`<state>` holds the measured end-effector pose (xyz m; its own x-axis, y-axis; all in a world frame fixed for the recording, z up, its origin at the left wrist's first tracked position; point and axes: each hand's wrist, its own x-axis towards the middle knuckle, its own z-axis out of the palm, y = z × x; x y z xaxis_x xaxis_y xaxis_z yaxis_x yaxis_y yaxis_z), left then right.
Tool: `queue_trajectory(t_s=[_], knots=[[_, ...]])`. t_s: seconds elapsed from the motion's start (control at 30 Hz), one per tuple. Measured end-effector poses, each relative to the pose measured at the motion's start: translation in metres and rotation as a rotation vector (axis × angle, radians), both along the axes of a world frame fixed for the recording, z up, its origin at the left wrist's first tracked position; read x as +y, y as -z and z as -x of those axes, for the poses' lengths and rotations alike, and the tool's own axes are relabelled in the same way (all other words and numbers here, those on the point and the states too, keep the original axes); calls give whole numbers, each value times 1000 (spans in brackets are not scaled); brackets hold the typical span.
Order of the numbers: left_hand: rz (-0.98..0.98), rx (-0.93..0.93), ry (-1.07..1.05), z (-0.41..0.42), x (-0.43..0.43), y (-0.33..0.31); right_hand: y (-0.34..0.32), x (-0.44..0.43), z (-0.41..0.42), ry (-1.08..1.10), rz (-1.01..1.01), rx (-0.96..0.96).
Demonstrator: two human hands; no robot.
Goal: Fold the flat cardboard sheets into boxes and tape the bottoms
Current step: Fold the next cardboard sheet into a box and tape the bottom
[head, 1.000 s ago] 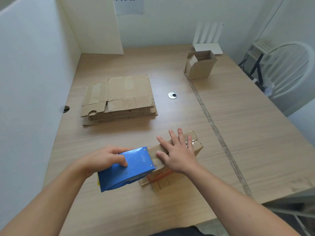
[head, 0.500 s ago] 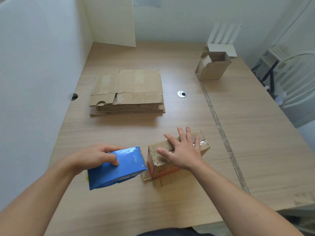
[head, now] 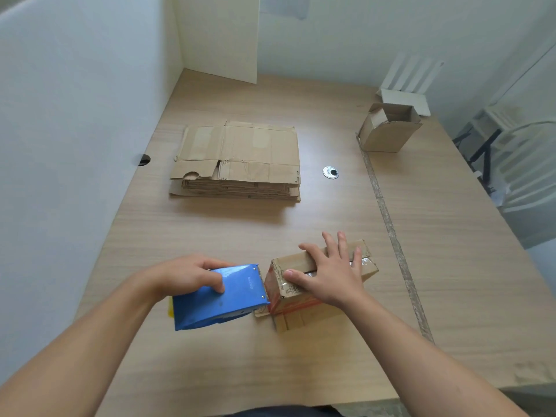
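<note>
- The right hand (head: 332, 273) lies flat on top of a small cardboard box (head: 296, 319). Its fingers are straight and spread out, and they press down on the box top.
- The box sits right under this hand. It stands on the wooden table (head: 301, 371), close to the person.
- Shiny clear tape (head: 365, 261) shows on the box top, just past the right hand's little finger.
- The left hand (head: 192, 275) holds a blue tape dispenser (head: 222, 299). Its fingers curl over the top of the tool and the thumb sits on the blue side.
- The dispenser is just to the left of the right hand. Its front edge meets the left end of the box.
- A stack of flat cardboard sheets (head: 249, 152) lies far ahead of the left hand, well apart from it.
- A folded box with open flaps (head: 386, 136) stands far ahead of the right hand, and a bit to its right.
- A small metal ring (head: 330, 172) sits in the table between the stack and the open box.
- A white chair (head: 526, 164) stands off to the right of the table.
</note>
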<state>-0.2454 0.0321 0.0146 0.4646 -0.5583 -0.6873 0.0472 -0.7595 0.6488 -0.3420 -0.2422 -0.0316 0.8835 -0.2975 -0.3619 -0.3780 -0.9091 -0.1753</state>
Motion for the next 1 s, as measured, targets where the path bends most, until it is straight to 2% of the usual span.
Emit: queue_trajectory(t_s=[0.33, 0.6, 1.0], knots=[[-80, -83, 57, -1, -31, 3, 2, 0, 5, -25, 10, -9], [-182, -244, 119, 1, -52, -6, 3, 1, 3, -45, 39, 7], [-303, -287, 106, 1, -74, -20, 3, 2, 3, -61, 76, 5]])
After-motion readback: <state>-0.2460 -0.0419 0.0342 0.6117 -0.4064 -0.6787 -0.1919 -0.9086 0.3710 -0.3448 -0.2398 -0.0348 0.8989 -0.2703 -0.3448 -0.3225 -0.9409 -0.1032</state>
